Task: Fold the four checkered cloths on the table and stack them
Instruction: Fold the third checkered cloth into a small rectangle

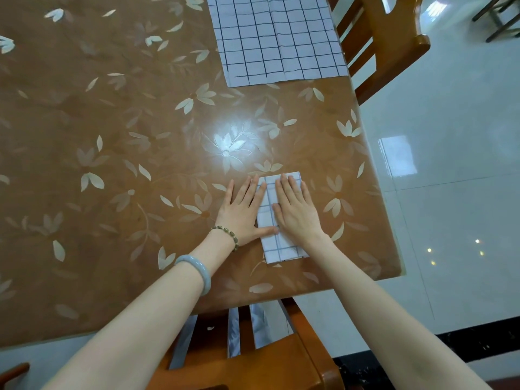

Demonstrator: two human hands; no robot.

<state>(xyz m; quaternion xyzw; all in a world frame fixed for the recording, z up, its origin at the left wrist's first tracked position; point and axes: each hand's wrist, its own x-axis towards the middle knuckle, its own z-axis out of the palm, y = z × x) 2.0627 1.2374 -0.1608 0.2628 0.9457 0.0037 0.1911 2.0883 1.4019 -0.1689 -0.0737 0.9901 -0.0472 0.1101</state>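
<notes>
Since the folded cloth looks thin, soft and light, it will prob. keep a crease only under pressure and may skid on the glossy table, so flat palms suit it better than a pinch. For lifting, best to take the folded edge w/ a thumb underneath. It lies as a narrow packet near the table's right near corner. The left hand lies flat, fingers spread, partly on the cloth's left edge and partly on the table, thumb across the cloth. The right hand lies flat on top, fingers straight & close together. An unfolded cloth lies at the far edge, well apart; one layer or several, can't tell. The far chair & near chair sit off the tabletop, so likely no hindrance.
</notes>
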